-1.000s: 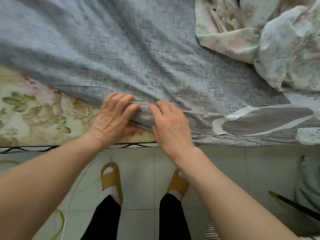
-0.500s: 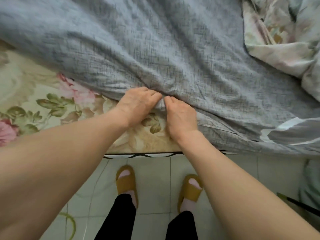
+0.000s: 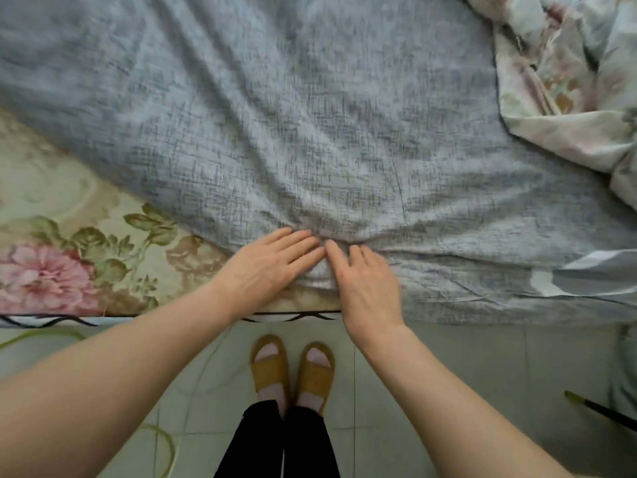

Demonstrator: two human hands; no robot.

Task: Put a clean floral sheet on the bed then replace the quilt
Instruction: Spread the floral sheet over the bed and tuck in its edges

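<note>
My left hand and right hand flat, fingers straight on wrinkled grey-blue woven quilt, rose-patterned floral sheet left, crumpled pale floral bedding far right, tan slippers on tiled floor.

A grey crosshatch-textured sheet covers most of the bed, wrinkled, its folds gathering toward a bunched spot at the near edge. To the left it stops short, leaving bare a cream mattress surface printed with pink flowers and green leaves. A pale floral quilt lies crumpled in a heap at the far right.
</note>
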